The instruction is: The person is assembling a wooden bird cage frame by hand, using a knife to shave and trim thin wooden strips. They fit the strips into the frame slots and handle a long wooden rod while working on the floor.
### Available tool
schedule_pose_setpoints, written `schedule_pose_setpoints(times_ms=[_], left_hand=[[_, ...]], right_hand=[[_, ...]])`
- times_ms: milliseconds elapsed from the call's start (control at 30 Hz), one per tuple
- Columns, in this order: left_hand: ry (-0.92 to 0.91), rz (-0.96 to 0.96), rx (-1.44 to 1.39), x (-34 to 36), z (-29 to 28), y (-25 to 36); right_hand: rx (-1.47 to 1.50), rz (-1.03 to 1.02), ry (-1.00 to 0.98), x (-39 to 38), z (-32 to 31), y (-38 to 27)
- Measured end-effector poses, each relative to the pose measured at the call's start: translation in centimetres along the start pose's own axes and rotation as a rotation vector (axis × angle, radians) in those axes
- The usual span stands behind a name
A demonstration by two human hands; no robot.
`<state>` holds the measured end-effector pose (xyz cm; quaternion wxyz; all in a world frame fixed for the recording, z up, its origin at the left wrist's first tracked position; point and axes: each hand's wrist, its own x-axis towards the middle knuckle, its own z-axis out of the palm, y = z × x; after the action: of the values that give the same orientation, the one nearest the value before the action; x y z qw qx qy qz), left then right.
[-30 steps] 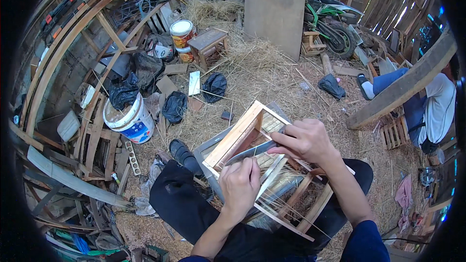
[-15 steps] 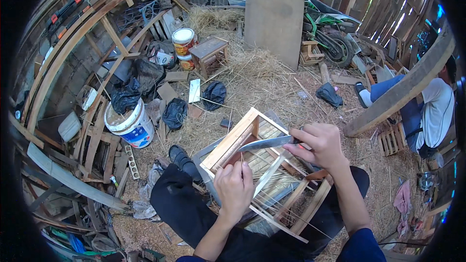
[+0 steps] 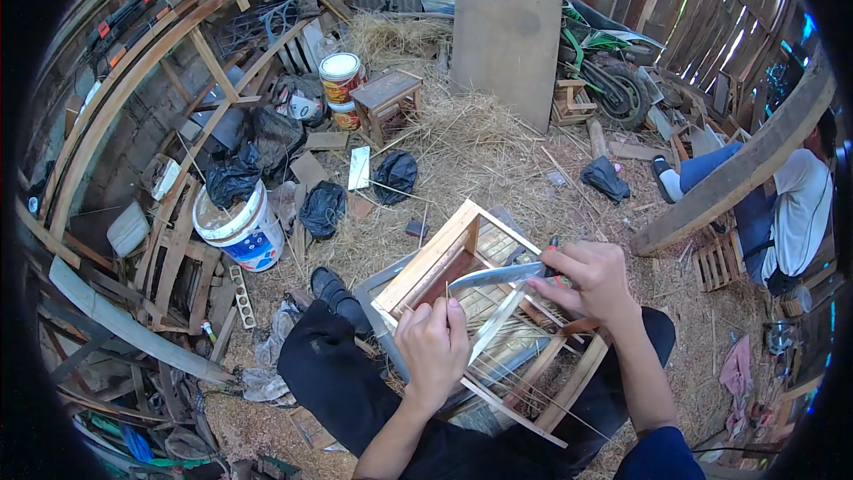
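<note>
My right hand (image 3: pixel 591 280) grips a knife (image 3: pixel 498 276) by its handle. The broad grey blade points left, its tip close to the fingers of my left hand (image 3: pixel 433 345). That hand is closed in a pinch on a thin stick (image 3: pixel 448 292), whose end pokes up by the knife tip. Below both hands lies a light wooden frame (image 3: pixel 425 253) with slats and crossbars, set across a dark-edged board between my knees. Several thin sticks (image 3: pixel 506 382) lie over the frame's lower part, running toward my right leg.
A white bucket (image 3: pixel 240 229) with a black bag on it stands left. Farther off are a small wooden stool (image 3: pixel 387 93), stacked paint pails (image 3: pixel 340 80), a tall board (image 3: pixel 506 31) and a green motorbike (image 3: pixel 609 80). A person (image 3: pixel 791 187) sits right, behind a slanted post (image 3: pixel 737 164).
The knife has come slightly down and to the right, its blade lying at a different angle near my left fingers. The whole view has shifted slightly; both grips are unchanged.
</note>
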<state>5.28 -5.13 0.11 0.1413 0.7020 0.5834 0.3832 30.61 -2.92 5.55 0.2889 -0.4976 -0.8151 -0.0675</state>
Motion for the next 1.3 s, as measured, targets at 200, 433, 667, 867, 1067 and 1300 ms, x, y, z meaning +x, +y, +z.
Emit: schedule_pose_setpoints(times_ms=[200, 433, 667, 867, 1067, 1300], left_hand=[[0.033, 0.054, 0.028, 0.2, 0.0, 0.3], [0.043, 0.064, 0.023, 0.1, 0.4, -0.4], [-0.001, 0.138, 0.048, 0.4, 0.0, 0.3], [-0.011, 0.131, 0.083, 0.2, 0.3, -0.5], [-0.074, 0.102, 0.079, 0.4, -0.1, 0.3], [-0.052, 0.134, 0.104, 0.7, -0.1, 0.1]], right_hand=[[-0.008, -0.035, -0.044, 0.7, 0.4, -0.8], [0.036, -0.050, -0.143, 1.2, 1.1, -1.2], [-0.009, -0.187, -0.167, 2.2, 2.6, -2.9], [0.011, -0.276, -0.200, 3.7, 4.2, -3.5], [0.025, -0.275, -0.113, 3.1, 4.7, -2.4], [0.052, -0.247, -0.051, 3.1, 4.1, -1.5]])
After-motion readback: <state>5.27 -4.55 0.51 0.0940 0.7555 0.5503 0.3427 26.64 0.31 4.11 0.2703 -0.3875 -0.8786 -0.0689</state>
